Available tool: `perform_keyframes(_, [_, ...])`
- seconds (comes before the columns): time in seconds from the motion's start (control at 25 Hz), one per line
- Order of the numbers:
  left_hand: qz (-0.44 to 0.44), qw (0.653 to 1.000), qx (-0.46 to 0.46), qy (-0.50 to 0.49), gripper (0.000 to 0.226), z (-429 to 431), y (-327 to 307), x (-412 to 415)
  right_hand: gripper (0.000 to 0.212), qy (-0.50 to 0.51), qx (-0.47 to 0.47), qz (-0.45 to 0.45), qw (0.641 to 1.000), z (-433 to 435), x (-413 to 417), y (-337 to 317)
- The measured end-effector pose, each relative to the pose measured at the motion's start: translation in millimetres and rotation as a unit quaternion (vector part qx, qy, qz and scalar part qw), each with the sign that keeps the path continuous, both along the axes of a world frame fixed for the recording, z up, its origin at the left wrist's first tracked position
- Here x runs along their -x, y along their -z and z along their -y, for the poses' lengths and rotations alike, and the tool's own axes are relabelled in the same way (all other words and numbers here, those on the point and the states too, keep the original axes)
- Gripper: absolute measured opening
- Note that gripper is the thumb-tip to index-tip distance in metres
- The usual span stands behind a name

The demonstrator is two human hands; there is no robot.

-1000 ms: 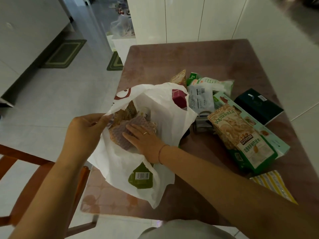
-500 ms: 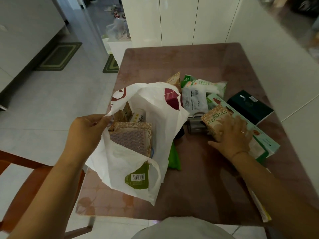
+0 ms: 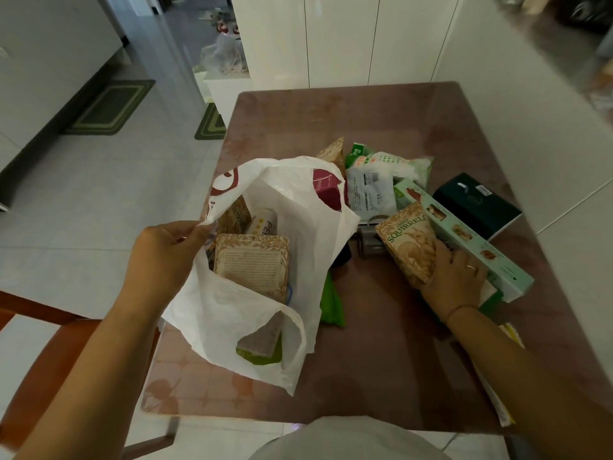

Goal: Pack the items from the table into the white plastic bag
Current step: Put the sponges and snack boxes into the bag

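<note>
Tan snack pouch (image 3: 409,245) toward the desk's right edge, long axis slanting from the far-left down to the near-right, leaning on a mint box (image 3: 464,240). Right hand (image 3: 454,280) clamped on its lower end, fingers (image 3: 442,257) curled round. Left hand (image 3: 166,257) pinching the white plastic bag (image 3: 298,247) open near the desk's left edge. Short haul leftward, by the look.
</note>
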State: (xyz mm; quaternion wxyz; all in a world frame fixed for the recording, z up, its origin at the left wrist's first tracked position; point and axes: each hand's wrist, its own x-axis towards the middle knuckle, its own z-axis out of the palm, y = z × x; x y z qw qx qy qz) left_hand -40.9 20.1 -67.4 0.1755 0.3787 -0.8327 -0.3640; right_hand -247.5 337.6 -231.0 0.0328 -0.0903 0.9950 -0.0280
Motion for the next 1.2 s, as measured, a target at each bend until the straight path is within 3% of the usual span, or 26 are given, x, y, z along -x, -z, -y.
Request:
perform_keyframes(0.16, [-0.005, 1.0, -0.011, 0.002, 0.016, 0, -1, 0, 0.083, -0.009, 0.135, 0.039, 0.99, 19, -9, -23])
perform_keyframes(0.28, [-0.006, 1.0, 0.001, 0.003, 0.018, 0, -2, -1, 0.079, -0.049, 0.321, 0.055, 0.944, 49, -27, -71])
perform_keyframes(0.36, [-0.007, 1.0, 0.004, 0.001, 0.017, 0, -2, -2, 0.077, -0.114, 0.381, 0.086, 0.914, 72, -51, -104])
perform_keyframes(0.44, [-0.011, 1.0, 0.001, -0.002, 0.017, 0, -2, -2, 0.073, -0.198, 0.344, 0.107, 0.912, 97, -78, -125])
perform_keyframes(0.52, [-0.015, 1.0, -0.003, -0.005, 0.018, 1, -1, -3, 0.068, -0.257, 0.222, 0.113, 0.934, 126, -95, -125])
perform_keyframes(0.6, [-0.018, 1.0, 0.003, -0.007, 0.02, 3, -1, -6, 0.068, -0.275, 0.133, 0.119, 0.945, 160, -100, -119])
perform_keyframes(0.72, [-0.019, 1.0, 0.016, -0.014, 0.025, 6, -2, -8, 0.076, -0.285, 0.086, 0.143, 0.944, 214, -96, -110])
perform_keyframes(0.92, [-0.017, 0.999, 0.021, -0.024, 0.027, 12, -4, -13, 0.076, -0.209, 0.115, 0.258, 0.936, 268, -75, -105])
perform_keyframes(1.08, [-0.012, 0.999, 0.028, -0.032, 0.025, 17, -3, -14, 0.092, -0.156, 0.178, 0.19, 0.953, 269, -72, -87])
perform_keyframes(1.2, [0.039, 0.998, 0.04, -0.006, 0.059, 5, 5, -8, 0.083, -0.247, 0.14, 0.152, 0.947, 257, -91, -62])
